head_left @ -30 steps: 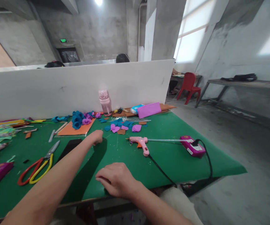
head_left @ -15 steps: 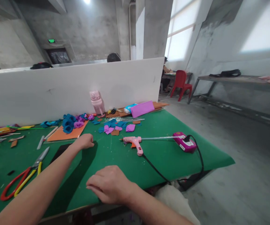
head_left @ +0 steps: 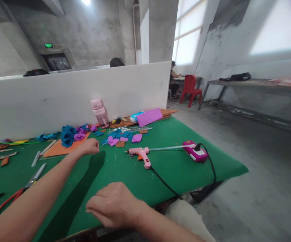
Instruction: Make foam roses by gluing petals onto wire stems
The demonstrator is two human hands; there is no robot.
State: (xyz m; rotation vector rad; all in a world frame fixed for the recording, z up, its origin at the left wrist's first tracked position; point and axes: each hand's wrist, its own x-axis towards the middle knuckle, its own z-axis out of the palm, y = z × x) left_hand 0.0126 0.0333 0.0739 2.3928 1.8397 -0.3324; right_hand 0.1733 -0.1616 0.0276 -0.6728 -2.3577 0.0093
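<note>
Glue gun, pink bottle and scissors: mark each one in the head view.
glue gun (head_left: 140, 153), head view, on the pink body above the handle.
pink bottle (head_left: 99, 112), head view, on its body below the lid.
scissors (head_left: 35, 175), head view, on the metal blades.

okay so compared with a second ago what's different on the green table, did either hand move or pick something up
Mostly the view swung right, so everything slid left in the picture. The left hand, fisted with arm outstretched, stays on the green mat by the orange sheet; whether it grips anything is unclear. The right hand stays flat near the front edge, holding nothing. The glue gun, scissors and felt pieces lie where they were.
</note>
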